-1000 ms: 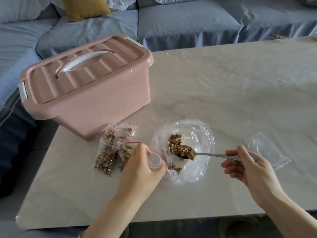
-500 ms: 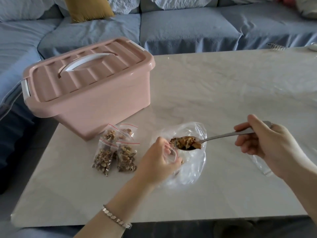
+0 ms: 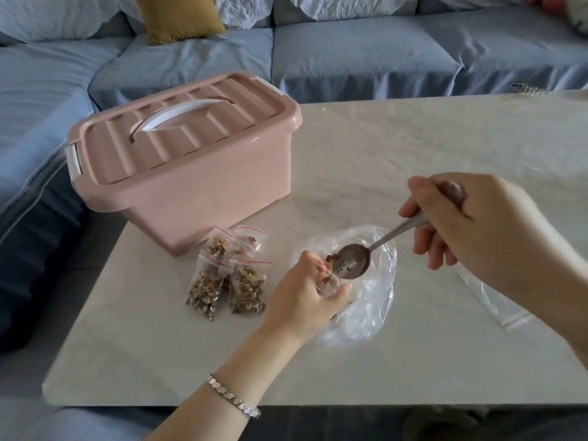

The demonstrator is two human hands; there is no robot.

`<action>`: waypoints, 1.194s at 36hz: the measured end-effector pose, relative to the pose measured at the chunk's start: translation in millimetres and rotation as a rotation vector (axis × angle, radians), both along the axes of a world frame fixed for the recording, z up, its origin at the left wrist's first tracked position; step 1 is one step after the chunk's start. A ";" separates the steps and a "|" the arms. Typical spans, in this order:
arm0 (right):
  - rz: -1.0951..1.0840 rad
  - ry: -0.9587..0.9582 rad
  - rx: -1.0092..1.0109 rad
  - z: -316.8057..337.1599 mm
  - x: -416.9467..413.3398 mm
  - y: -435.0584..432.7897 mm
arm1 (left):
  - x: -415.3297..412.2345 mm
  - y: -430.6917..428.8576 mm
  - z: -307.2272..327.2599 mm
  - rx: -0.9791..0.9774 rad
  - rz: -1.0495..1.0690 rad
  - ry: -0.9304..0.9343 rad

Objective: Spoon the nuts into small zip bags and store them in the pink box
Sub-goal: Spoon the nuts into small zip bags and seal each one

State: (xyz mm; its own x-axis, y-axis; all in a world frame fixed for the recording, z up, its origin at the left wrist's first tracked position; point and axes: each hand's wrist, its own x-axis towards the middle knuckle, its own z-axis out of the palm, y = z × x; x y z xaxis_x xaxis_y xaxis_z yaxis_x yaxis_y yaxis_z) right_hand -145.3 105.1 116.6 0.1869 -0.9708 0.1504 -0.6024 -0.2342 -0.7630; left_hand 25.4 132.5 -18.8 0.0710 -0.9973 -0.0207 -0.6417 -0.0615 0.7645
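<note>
Above table, spoon now emptied, tilted.

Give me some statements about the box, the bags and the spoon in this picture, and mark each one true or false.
1. The pink box has its lid on. True.
2. The right hand holds the spoon. True.
3. The spoon is heaped with nuts. False: it is nearly empty, tipped at the small bag in the left hand.
4. The filled bags lie inside the box. False: they lie on the table in front of it.
5. A bracelet is on the left wrist. True.
</note>
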 end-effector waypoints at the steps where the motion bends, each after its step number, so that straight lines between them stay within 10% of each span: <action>1: -0.018 -0.037 -0.027 -1.6 -5.2 2.0 | 1.3 1.6 -0.2 -0.027 0.014 0.026; 10: -0.258 -0.260 0.041 -74.2 -36.3 21.9 | 22.3 2.1 8.2 -0.059 0.224 0.078; 43: -0.404 -0.925 0.735 -143.0 -15.6 46.1 | 25.8 5.9 -14.3 0.157 0.004 0.131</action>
